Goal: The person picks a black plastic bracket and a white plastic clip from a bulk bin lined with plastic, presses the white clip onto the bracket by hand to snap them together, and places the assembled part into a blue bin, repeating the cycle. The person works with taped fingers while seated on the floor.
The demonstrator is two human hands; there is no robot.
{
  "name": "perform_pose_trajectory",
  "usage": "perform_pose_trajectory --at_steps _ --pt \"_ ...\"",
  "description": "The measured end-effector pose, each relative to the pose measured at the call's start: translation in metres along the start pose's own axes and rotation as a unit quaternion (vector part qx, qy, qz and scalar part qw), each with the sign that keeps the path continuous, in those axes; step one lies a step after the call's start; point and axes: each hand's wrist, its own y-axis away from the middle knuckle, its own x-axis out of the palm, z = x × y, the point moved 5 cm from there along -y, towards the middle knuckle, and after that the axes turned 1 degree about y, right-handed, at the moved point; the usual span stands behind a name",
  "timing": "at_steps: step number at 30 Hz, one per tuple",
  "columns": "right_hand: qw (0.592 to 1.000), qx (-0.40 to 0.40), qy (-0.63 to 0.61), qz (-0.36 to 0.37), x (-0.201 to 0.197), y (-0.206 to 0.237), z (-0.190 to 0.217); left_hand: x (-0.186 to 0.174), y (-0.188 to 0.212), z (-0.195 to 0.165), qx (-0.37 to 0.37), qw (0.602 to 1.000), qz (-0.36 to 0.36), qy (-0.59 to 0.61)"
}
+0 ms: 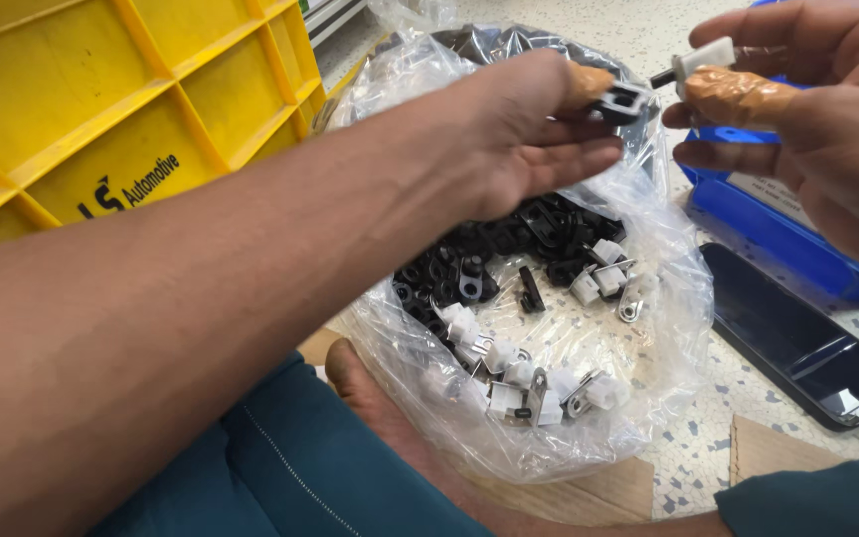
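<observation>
Above plastic bag (648, 328) | black clip (620, 101) was pinched by left hand (524, 134) | white part (703, 58) was pinched by right hand (817, 119)

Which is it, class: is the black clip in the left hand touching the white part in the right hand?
Apart. The head view shows a gap of clear bag between the black clip in the left hand and the white part in the right hand.

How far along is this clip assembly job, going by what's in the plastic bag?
Done: a small cluster of joined white-and-metal clips lies at the near side of the clear plastic bag. In hand: the left hand holds a black plastic clip, the right hand a white plastic piece. Left: a bigger heap of loose black clips.
</observation>
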Motion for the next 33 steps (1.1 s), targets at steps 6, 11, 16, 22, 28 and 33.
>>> perform_pose_trajectory --at_steps 6,11,16,22,28,33 --pt "0.949 -0.145 0.279 0.019 0.015 0.009 0.008 0.009 0.006 0.013 0.020 1.000 -0.021 -0.007" --pt "0.976 -0.064 0.208 0.017 0.009 0.001 -0.002 0.009 0.000 0.012 0.063 0.996 0.047 -0.029" --pt "0.996 0.042 0.083 0.005 0.002 0.000 -0.010 0.011 -0.016 0.023 0.046 0.992 0.106 0.049" --pt "0.995 0.096 -0.021 0.010 0.005 0.008 -0.015 0.008 -0.020 0.038 0.007 0.992 0.108 0.067" --pt "0.981 0.185 -0.045 0.032 0.002 0.003 -0.042 0.006 -0.014 0.019 0.162 0.975 0.031 -0.148" --pt "0.941 0.281 -0.168 0.088 0.002 -0.006 -0.065 0.020 0.009 0.003 0.440 0.774 -0.024 -0.455"
